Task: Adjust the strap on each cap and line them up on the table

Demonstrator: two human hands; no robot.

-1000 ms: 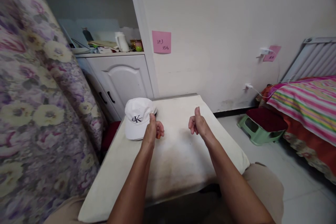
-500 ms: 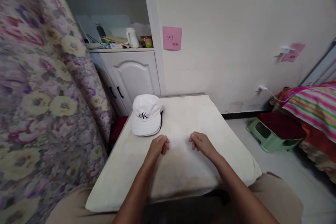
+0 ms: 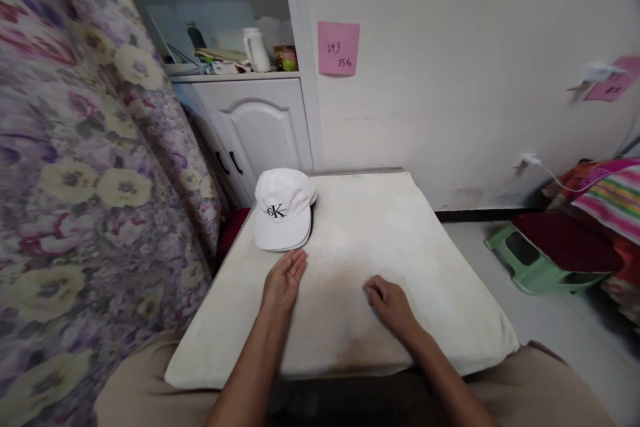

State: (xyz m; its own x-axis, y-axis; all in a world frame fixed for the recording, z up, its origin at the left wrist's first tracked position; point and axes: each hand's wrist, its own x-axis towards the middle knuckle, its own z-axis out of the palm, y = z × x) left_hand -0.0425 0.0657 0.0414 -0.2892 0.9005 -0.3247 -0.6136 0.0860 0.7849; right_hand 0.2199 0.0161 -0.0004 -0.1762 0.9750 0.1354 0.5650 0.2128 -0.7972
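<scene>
On my feed, my left fingers [image 3: 293, 263] lie loosely open and empty, the white CK baseball cap [image 3: 283, 195] just beyond their tips, probably propped upright by a dark-edged layer [image 3: 313, 215] mostly hidden beneath, while my right fingers [image 3: 373, 287] curl nearly closed over the surface [image 3: 373, 213], palm hidden, nothing visible held.

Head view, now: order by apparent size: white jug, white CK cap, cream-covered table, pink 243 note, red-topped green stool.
Largest to smallest, as they look:
1. cream-covered table
2. red-topped green stool
3. white CK cap
4. pink 243 note
5. white jug
</scene>
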